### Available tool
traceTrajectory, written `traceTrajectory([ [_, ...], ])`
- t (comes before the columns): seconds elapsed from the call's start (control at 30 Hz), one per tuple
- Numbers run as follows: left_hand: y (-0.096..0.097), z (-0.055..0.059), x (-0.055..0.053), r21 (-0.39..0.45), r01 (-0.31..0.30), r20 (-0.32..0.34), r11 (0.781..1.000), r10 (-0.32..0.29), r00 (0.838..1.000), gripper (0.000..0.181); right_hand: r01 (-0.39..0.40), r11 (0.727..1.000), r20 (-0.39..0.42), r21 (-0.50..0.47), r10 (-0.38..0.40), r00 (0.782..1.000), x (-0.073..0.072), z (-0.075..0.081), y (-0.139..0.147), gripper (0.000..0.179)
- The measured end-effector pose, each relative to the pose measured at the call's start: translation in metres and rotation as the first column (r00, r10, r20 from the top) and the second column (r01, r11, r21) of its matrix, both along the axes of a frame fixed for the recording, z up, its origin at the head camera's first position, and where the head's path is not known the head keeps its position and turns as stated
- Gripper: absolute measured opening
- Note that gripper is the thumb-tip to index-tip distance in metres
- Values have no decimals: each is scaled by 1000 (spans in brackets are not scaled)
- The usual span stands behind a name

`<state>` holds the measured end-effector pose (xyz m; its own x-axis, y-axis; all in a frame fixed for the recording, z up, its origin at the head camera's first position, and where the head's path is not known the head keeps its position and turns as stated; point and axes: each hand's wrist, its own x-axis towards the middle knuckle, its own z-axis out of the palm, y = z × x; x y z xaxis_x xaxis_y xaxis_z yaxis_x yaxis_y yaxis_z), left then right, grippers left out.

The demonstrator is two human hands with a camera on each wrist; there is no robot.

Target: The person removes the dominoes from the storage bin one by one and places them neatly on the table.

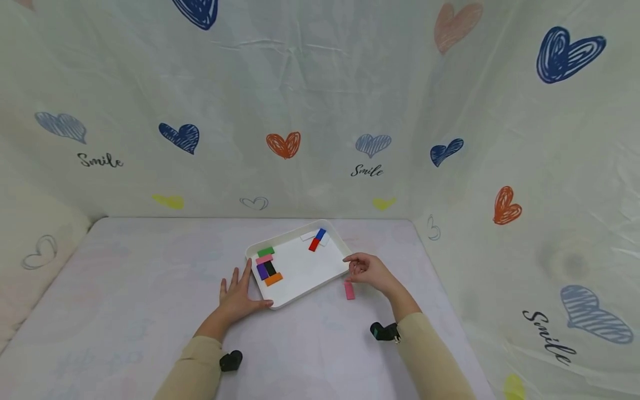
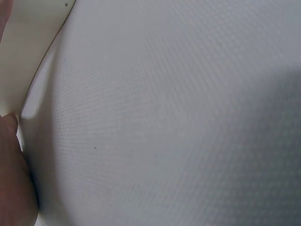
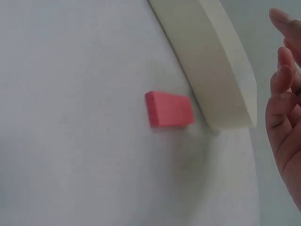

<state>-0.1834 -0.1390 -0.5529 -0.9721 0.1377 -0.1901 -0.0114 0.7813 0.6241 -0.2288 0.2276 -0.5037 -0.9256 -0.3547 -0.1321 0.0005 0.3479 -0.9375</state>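
Your left hand (image 1: 239, 294) rests flat left of the tray (image 1: 305, 269); your right hand (image 1: 369, 270) sits at its right edge, one block (image 1: 349, 289) on the table just beside it

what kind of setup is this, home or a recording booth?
Probably a makeshift recording booth, not a lived-in room. A heart-and-"Smile" printed sheet curtains all sides, a pale cloth covers the table, and the only props are a white tray of colored blocks plus a pink block beside it.
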Motion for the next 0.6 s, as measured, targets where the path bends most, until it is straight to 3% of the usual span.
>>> traceTrajectory([
  [0.23, -1, -1, 0, 5, -10, 2, 1000, 10, 1000, 133, 23, 999, -42, 37, -22, 999, -22, 3, -24, 51],
  [0.6, -1, -3, 0, 8, -19, -19, 1000, 19, 1000, 133, 46, 995, -58, 85, -41, 997, -53, -9, -58, 47],
])
